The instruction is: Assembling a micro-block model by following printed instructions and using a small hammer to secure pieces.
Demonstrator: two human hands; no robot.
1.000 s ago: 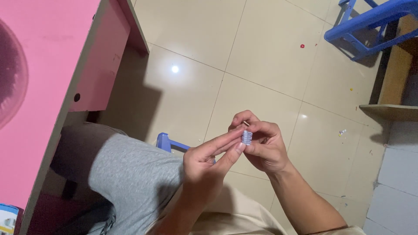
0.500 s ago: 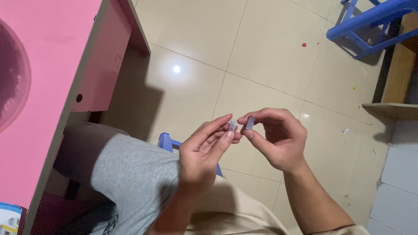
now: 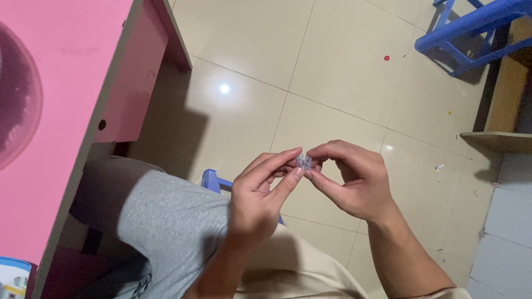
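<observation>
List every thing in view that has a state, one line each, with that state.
small clear plastic piece: pinched between the fingertips of both hands, held in the air above the floor
left hand: shut on the piece, thumb and forefinger
right hand: shut on the piece from the other side
pink desk: upright, at the left
blue chair: standing on the tiled floor

tiny clear piece mostly hidden between fingertips, too small to identify.

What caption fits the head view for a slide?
Both hands, left and right, pinch a small clear piece above a tiled floor, beside a pink desk.
</observation>
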